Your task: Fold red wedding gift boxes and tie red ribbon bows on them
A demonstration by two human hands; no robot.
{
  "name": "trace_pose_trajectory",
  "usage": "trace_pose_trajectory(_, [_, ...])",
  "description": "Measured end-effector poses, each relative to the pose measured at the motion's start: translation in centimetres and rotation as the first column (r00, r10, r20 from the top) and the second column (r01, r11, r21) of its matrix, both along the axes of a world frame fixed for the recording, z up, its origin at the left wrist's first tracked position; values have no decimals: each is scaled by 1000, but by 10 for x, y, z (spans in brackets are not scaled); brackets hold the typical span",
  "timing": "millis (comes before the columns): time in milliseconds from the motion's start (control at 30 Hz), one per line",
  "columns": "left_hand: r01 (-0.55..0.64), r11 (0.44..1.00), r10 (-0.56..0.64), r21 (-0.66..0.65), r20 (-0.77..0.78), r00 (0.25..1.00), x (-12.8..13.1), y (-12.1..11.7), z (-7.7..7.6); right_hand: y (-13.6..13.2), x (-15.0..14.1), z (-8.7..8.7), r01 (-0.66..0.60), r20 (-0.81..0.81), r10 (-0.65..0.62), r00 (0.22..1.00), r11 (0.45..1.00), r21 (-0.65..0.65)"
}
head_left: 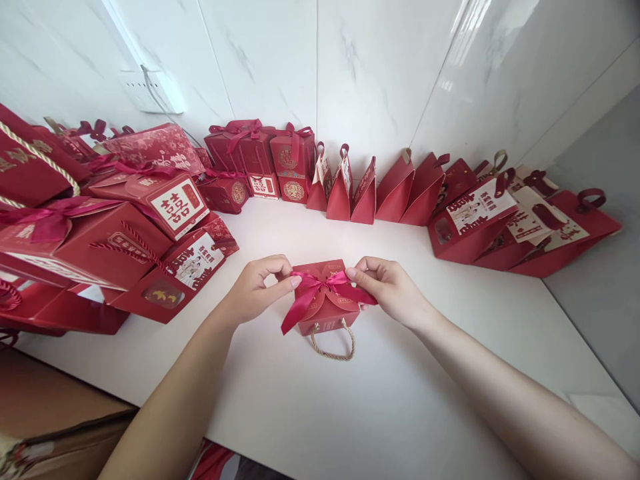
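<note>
A small red gift box [330, 311] sits on the white table in front of me, its petal-shaped top flaps folded together. Across its top lies a crimson ribbon [309, 293] tied in a bow at the centre. My left hand [260, 288] pinches the bow's left loop between thumb and fingers. On the other side, my right hand [393, 288] pinches the right loop the same way. A twisted cream rope handle [334, 355] hangs from the box's near side and rests on the table.
Stacked red gift boxes [95, 240] fill the left side. Ribboned boxes [240, 150] and triangular red boxes [367, 193] line the tiled wall [370, 80]; more triangular boxes [465, 230] stand at right. A cardboard box [65, 413] is below the table's left edge.
</note>
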State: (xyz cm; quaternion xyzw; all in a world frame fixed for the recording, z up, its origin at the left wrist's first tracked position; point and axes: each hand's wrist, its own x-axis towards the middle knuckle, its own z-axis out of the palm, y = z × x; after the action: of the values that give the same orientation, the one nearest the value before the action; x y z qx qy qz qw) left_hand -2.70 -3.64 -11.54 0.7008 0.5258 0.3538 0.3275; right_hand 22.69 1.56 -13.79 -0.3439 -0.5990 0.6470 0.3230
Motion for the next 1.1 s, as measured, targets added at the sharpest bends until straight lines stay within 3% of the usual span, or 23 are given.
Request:
trace_pose_trajectory(267, [82,992,-83,-97,-5,997,-3,0,4,0,-1,-4,-57,29,56,998,998,7])
trace_pose_trajectory(400, [99,989,-100,-108,4,995,-4,0,4,-1,0,-3,-60,31,58,998,995,83])
trace_pose_trajectory(700, [59,980,-53,-192,36,998,-4,2,0,0,0,-5,-48,98,36,995,991,126])
trace_pose_trajectory(867, [37,970,-11,-240,107,994,-3,4,-5,3,0,-6,-66,51,62,997,995,72])
trace_pose_trajectory(1100, [-22,988,50,-155,182,982,7,3,-6,2,4,1,-41,102,33,994,996,78])
